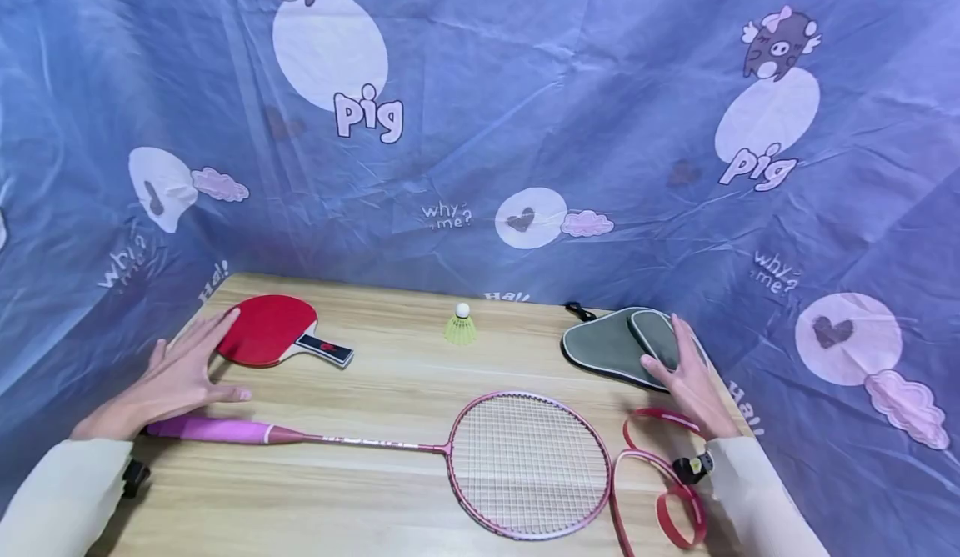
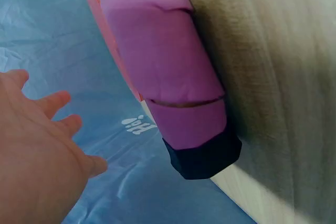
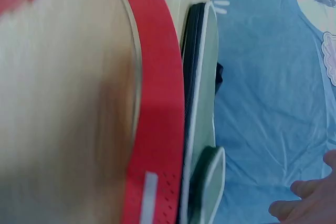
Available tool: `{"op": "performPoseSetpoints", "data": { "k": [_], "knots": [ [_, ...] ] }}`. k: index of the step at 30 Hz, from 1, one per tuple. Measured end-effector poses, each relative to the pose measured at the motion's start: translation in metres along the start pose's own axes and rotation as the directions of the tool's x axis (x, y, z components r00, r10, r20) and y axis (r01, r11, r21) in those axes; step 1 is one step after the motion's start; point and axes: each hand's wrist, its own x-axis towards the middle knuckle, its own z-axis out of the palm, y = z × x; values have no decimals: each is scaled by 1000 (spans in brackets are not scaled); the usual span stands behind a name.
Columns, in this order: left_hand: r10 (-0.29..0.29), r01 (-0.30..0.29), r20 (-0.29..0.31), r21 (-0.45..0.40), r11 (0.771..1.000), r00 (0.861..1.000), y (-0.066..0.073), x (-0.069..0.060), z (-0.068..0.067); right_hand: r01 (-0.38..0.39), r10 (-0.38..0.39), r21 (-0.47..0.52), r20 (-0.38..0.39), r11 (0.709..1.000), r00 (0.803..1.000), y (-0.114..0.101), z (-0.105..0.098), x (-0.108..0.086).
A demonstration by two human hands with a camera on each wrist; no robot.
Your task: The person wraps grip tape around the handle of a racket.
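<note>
My left hand (image 1: pixel 176 378), fingers spread, hovers between a red table tennis bat (image 1: pixel 266 328) and the purple handle of a badminton racket (image 1: pixel 213 429). The left wrist view shows that handle (image 2: pixel 168 61) apart from the hand (image 2: pixel 39 156), its black butt end near the table edge. At the right, my other hand (image 1: pixel 690 382) has its fingers extended over a grey-green bat case (image 1: pixel 611 340); whether it touches the case, I cannot tell. Below that hand lies a curled red strip (image 1: pixel 678 524). The strip (image 3: pixel 157 93) looms close in the right wrist view, with the case (image 3: pixel 202 98) behind.
A yellow-green shuttlecock (image 1: pixel 461 325) with a white tip stands at the back middle of the wooden table (image 1: pixel 382 507). The racket's strung head (image 1: pixel 528 465) lies front of centre. Blue printed cloth (image 1: pixel 480 140) hangs behind and along both sides.
</note>
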Motion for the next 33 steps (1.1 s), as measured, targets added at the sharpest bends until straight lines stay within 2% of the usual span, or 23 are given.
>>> {"op": "performPoseSetpoints", "data": {
  "k": [3,8,13,19,26,29,33],
  "knots": [
    [-8,8,6,7,1000,1000,1,-3,1,-60,58,65,27,996,998,-1,2,-4],
    [-2,2,23,7,1000,1000,4,-12,6,-135,128,116,66,984,990,-4,7,-11],
    [47,-47,-5,-13,999,999,7,-21,10,-151,131,189,112,970,985,-7,12,-21],
    [88,-89,-26,-19,996,996,11,-31,13,-162,121,302,150,939,981,-10,18,-31],
    [82,-81,32,-58,995,996,18,-35,17,-152,94,426,155,892,983,-16,30,-37],
    [84,-82,32,-64,995,996,20,-37,18,-150,88,434,160,888,983,-20,36,-38],
    [101,-101,10,-48,994,995,19,-37,20,-151,87,374,184,915,979,-28,44,-38]
  ]
}}
